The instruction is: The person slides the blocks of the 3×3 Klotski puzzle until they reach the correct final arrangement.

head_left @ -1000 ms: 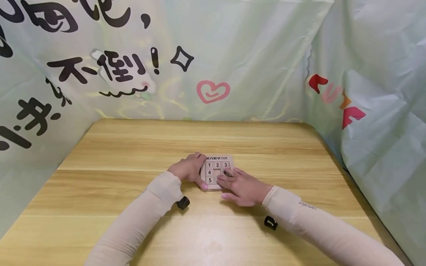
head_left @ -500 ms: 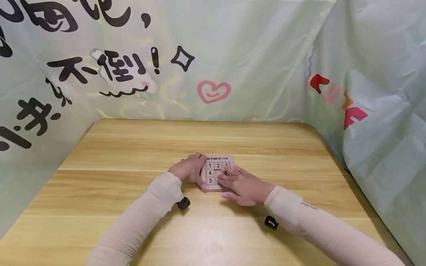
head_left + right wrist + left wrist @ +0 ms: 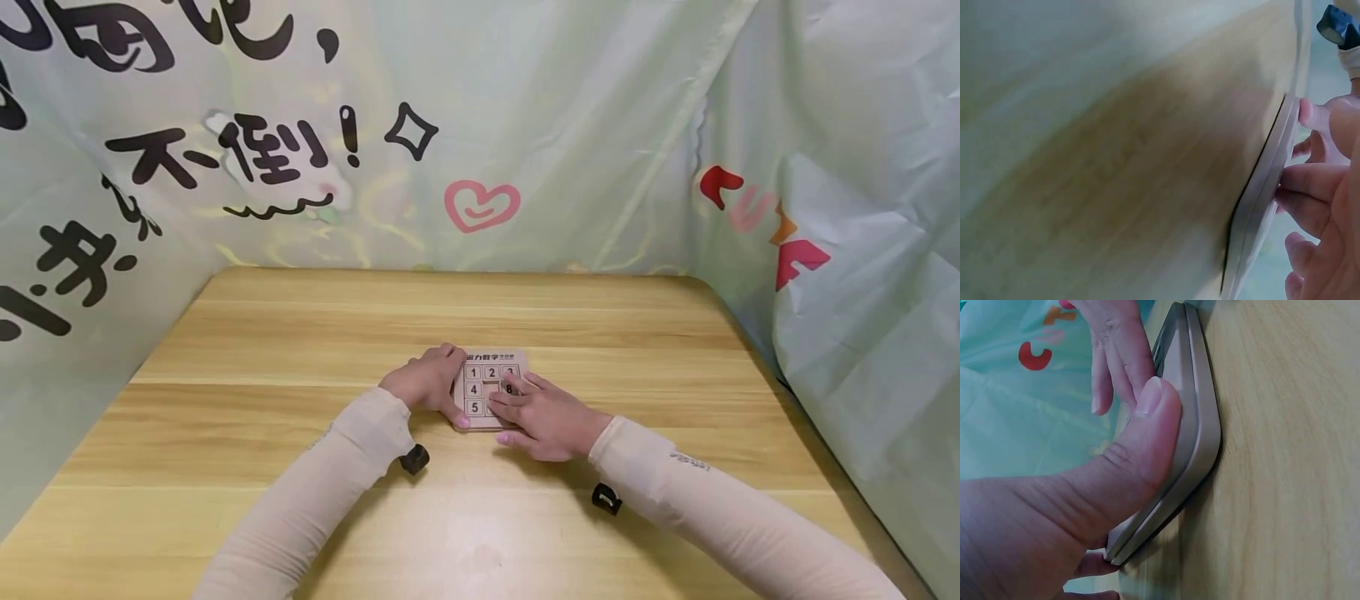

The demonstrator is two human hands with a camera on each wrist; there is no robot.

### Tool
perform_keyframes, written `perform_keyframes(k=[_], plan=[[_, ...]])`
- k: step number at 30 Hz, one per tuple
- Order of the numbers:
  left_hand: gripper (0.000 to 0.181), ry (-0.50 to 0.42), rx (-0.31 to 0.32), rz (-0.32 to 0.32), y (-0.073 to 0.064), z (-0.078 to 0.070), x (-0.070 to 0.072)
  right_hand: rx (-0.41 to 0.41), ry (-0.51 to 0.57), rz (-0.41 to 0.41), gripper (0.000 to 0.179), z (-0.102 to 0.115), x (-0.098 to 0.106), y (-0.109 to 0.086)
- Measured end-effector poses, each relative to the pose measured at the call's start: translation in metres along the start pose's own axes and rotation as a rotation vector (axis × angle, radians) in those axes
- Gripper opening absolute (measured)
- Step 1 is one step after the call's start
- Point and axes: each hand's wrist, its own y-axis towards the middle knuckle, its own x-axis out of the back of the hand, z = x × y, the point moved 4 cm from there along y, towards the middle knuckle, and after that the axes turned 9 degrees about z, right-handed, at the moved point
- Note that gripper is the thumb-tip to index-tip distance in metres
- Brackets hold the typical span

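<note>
The number puzzle (image 3: 489,387) lies flat near the middle of the wooden counter (image 3: 480,508), printed side up, its heading along the far edge. Tiles 1, 2, 4, 5 and 8 can be read, 3 is partly covered, and a gap sits in the centre of the grid, between 4 and 8. The left hand (image 3: 429,379) grips the left side of the puzzle, thumb pressed on the near corner and fingers bent round toward the far end; the left wrist view shows the thumb tip on the top face. The right hand (image 3: 551,423) comes in from the other side with its fingers fairly straight and slightly spread, tips touching the tiles at the right and along the near row, holding nothing in a grasp; its thumb is just beside the near edge. Pale sleeves (image 3: 307,492) cover both arms, with a small black device (image 3: 415,459) below each wrist. Behind the counter hangs a pale green cloth (image 3: 585,125) printed with black lettering and a pink heart (image 3: 482,206).
</note>
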Motion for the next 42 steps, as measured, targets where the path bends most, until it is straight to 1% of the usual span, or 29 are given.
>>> perform_keyframes(k=[6,11,18,24,27,30,33,36,38,42], plan=[[0.104,0.010,-0.009,0.000,0.000,-0.001,0.000,0.002,-0.006,0.005,0.054,0.004,0.002,-0.005],[0.106,0.014,-0.002,0.005,0.000,-0.001,0.000,-0.007,-0.033,-0.010,0.052,0.002,0.001,-0.004],[0.104,0.014,0.001,-0.004,0.000,0.000,0.001,-0.010,-0.019,-0.012,0.054,-0.001,-0.001,-0.003],[0.104,0.010,0.003,0.001,0.000,0.000,0.000,-0.075,-0.002,-0.034,0.055,-0.015,0.000,-0.008],[0.106,0.016,0.005,0.005,0.000,0.000,0.000,-0.097,0.002,-0.028,0.053,-0.021,0.000,-0.011],[0.107,0.013,0.002,0.007,0.000,-0.001,0.000,-0.079,0.011,-0.017,0.053,-0.021,-0.001,-0.013],[0.106,0.016,0.002,0.007,0.000,-0.001,0.001,-0.023,0.027,-0.001,0.055,-0.014,-0.001,-0.014],[0.104,0.021,0.005,0.003,-0.001,-0.001,0.002,0.028,0.035,-0.002,0.055,-0.007,-0.001,-0.013],[0.104,0.021,0.008,0.004,-0.001,0.000,0.002,0.038,0.031,-0.009,0.054,-0.005,-0.001,-0.012],[0.105,0.021,0.003,0.007,0.000,-0.001,0.001,0.031,0.001,-0.016,0.053,-0.003,-0.001,-0.011]])
